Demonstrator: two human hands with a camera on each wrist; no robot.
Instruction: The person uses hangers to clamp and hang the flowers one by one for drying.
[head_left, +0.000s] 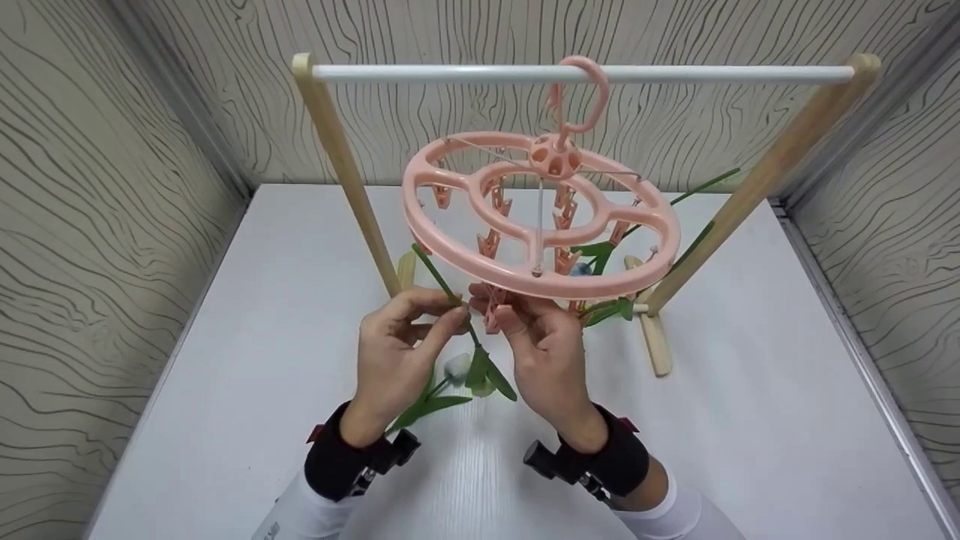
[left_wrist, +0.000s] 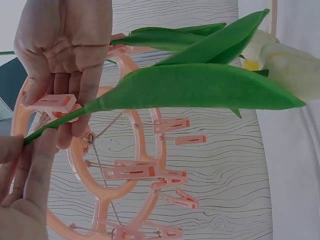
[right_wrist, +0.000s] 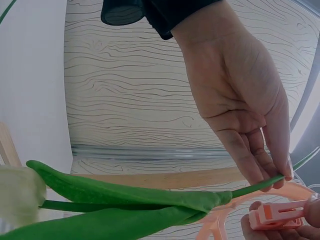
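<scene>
My left hand [head_left: 401, 349] pinches the green stem of an artificial tulip [head_left: 478, 367] between thumb and fingers. The bloom points down towards me, and the stem's bare end rises to the upper left. In the left wrist view the tulip's long leaves [left_wrist: 200, 86] and white head [left_wrist: 292, 67] spread to the right. Close beside it, my right hand [head_left: 551, 349] grips a pink clothespin [head_left: 493, 311] that hangs from the near rim of a round pink drying hanger [head_left: 540, 285]. The right wrist view shows this clothespin [right_wrist: 275, 215] between thumb and fingers, just below the stem.
The hanger's hook [head_left: 600, 90] hangs on a white rod [head_left: 450, 73] between wooden posts [head_left: 341, 165]. Several other clothespins dangle from the rings. Another tulip [head_left: 431, 409] lies on the white table [head_left: 247, 360] under my hands. More green stems [head_left: 705, 186] show behind the hanger at right.
</scene>
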